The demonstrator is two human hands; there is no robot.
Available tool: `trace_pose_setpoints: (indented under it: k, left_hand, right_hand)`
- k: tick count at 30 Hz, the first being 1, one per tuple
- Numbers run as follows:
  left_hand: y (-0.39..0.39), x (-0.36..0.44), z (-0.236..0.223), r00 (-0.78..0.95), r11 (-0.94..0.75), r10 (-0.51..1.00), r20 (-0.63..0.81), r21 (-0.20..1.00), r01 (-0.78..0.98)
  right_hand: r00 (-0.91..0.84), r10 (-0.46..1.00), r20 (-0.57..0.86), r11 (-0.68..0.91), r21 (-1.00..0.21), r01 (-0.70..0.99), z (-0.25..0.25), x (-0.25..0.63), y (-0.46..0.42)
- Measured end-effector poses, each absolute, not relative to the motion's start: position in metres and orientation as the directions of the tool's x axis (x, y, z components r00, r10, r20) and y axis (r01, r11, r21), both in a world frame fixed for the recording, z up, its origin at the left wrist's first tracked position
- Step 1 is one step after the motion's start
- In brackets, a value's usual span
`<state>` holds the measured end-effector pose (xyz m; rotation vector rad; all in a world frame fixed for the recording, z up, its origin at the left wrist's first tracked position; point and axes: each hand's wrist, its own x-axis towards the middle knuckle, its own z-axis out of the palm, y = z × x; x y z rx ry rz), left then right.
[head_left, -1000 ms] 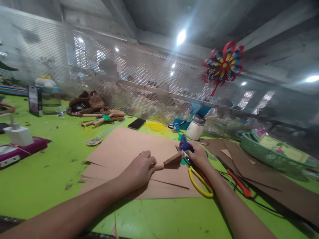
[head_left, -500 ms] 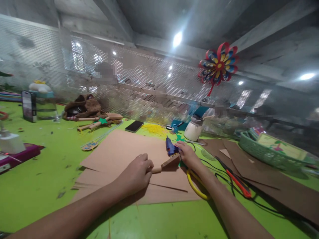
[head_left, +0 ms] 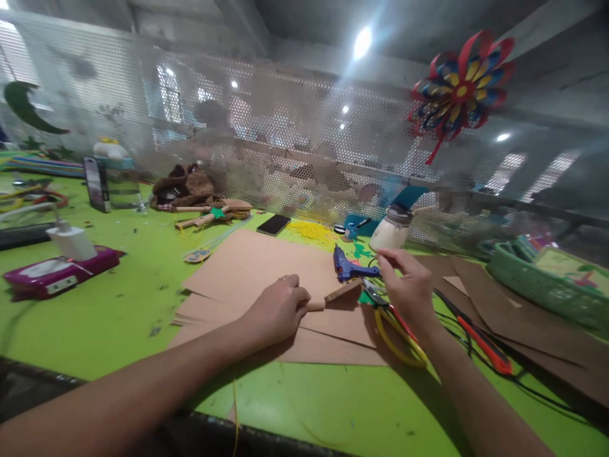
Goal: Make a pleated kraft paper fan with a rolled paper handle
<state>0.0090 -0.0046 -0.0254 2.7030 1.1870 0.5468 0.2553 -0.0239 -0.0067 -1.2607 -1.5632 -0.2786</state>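
My left hand rests on the brown cardboard sheets, its fingers closed round a light brown rolled-paper stick. A flat brown piece extends from the stick's far end. To the right, my right hand is raised above the table, fingers curled and thumb and forefinger close together; whatever is between them, if anything, is too small to make out. A blue glue gun lies just left of its fingertips. Beneath that hand are pliers and a yellow looped handle.
An orange-handled cutter and black cord lie on the right beside dark brown sheets and a green basket. A white bottle, a phone and yellow shreds stand or lie behind. A purple power strip is left.
My right hand has come off the glue gun and moved right and up; the glue gun lies on the table. The left hand keeps hold of the stick. The camera view has shifted.
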Motion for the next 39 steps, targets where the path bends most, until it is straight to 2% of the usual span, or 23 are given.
trace_pose_setpoints:
  k: [6, 9, 19, 26, 30, 39]
  left_hand:
    - [-0.006, 0.010, -0.034, 0.624, -0.697, 0.713, 0.319, 0.225, 0.681]
    - [-0.005, 0.010, -0.037, 0.622, -0.706, 0.701, 0.348, 0.221, 0.673]
    - [-0.005, 0.009, -0.037, 0.628, -0.711, 0.701, 0.338, 0.260, 0.654]
    - [-0.004, 0.009, -0.038, 0.644, -0.718, 0.689, 0.332, 0.197, 0.667]
    - [-0.004, 0.008, -0.042, 0.652, -0.735, 0.670, 0.354, 0.197, 0.649]
    - [0.002, 0.002, -0.022, 0.618, -0.680, 0.730, 0.291, 0.392, 0.620]
  right_hand:
    - [-0.155, 0.690, 0.707, 0.567, -0.395, 0.723, -0.007, 0.211, -0.045]
    - [-0.189, 0.712, 0.676, 0.573, -0.405, 0.713, -0.013, 0.207, -0.044]
    - [-0.058, 0.729, 0.682, 0.519, -0.495, 0.697, -0.013, 0.220, -0.035]
    - [0.194, 0.642, 0.741, 0.473, -0.583, 0.661, -0.007, 0.226, -0.036]
    - [0.271, 0.628, 0.729, 0.455, -0.627, 0.632, -0.006, 0.230, -0.033]
    - [0.317, 0.607, 0.729, 0.466, -0.649, 0.601, -0.002, 0.236, -0.033]
